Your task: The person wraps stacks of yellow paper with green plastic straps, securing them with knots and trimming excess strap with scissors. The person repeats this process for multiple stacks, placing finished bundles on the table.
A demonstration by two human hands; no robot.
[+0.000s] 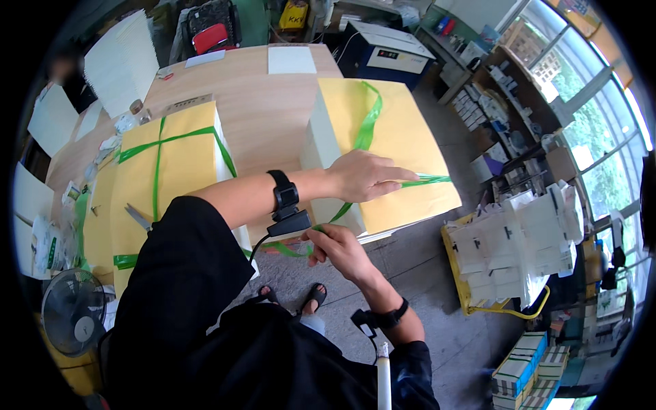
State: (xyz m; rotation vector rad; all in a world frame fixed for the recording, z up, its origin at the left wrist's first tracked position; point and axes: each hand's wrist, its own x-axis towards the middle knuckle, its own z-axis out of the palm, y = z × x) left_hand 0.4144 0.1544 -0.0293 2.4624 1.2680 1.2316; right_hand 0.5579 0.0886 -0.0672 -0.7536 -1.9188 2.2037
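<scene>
"So, what of the fingertips on the left hand (365, 176)?"

"Pressing the green strap (425, 180) onto the yellow top of the stack (403, 130), with index extended and thumb close by. Palm down, knuckles up, pointing to the right."

"Pinching it, too?"

"Impossible to tell; covered by palm and fingers. Visible again beyond the knuckles, in a loose twisted loop toward the far edge."

"And at the right hand (339, 253)?"

"Curled tight, gripping a lower run of the same strap between thumb and bent fingers, just off the near side of the stack. Hard to follow inside the fist."

"Farther out, at the wrists?"

"Black watch (285, 198) on the left, beside a small box (290, 225) with a cable. Black band (393, 316) on the right."

"And the arms?"

"Bent at the left elbow and reaching straight across; angled up and inward on the right. Lost under black sleeves higher up."

"Where to find the stack?"

"At the right end of the table (239, 89), beneath the left hand."

"Anything else obscured?"

"Yes: scissors (137, 215), showing blades only above the left sleeve; a second stack (184, 171), partly behind that arm; a white stick (384, 383), cut off by the lower edge."
</scene>
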